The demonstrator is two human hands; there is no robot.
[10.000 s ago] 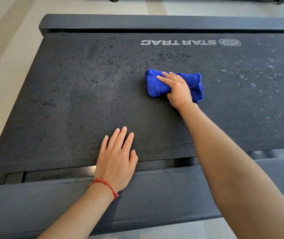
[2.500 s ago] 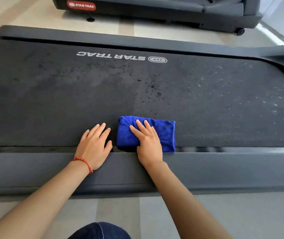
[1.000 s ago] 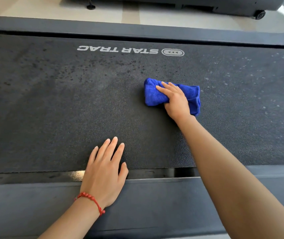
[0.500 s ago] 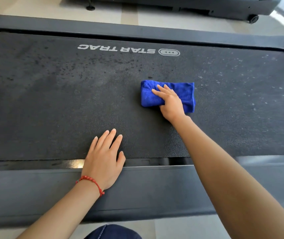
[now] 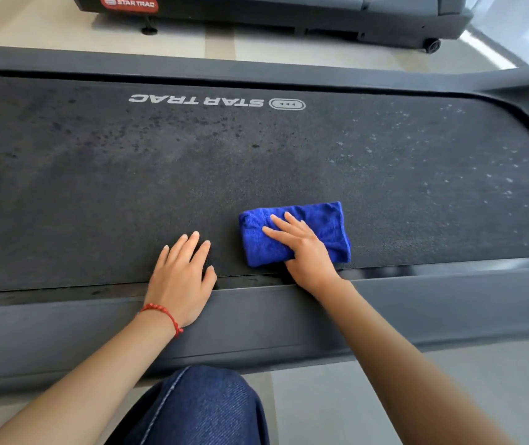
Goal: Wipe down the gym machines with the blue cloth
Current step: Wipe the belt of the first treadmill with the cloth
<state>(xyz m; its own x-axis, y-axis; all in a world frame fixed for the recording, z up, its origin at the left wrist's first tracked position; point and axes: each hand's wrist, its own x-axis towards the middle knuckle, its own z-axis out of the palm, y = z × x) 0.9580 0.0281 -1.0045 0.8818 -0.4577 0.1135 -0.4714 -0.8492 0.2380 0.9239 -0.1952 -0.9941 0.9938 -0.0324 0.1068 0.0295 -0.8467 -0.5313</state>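
Note:
A folded blue cloth lies on the black treadmill belt, close to the belt's near edge. My right hand presses flat on the cloth, fingers spread over its top and thumb at its near side. My left hand rests flat, fingers apart, half on the belt and half on the grey near side rail, a hand's width left of the cloth. A red bead bracelet is on my left wrist. The belt looks darker and wet on the left, with pale specks on the right.
A second treadmill with a red STAR TRAC badge stands beyond the far rail across a strip of pale floor. My knee in blue jeans is below the near rail. The frame curves up at the far right.
My right hand has pulled the cloth back from the middle of the belt to its near edge. My left hand has stayed planted at the near rail.

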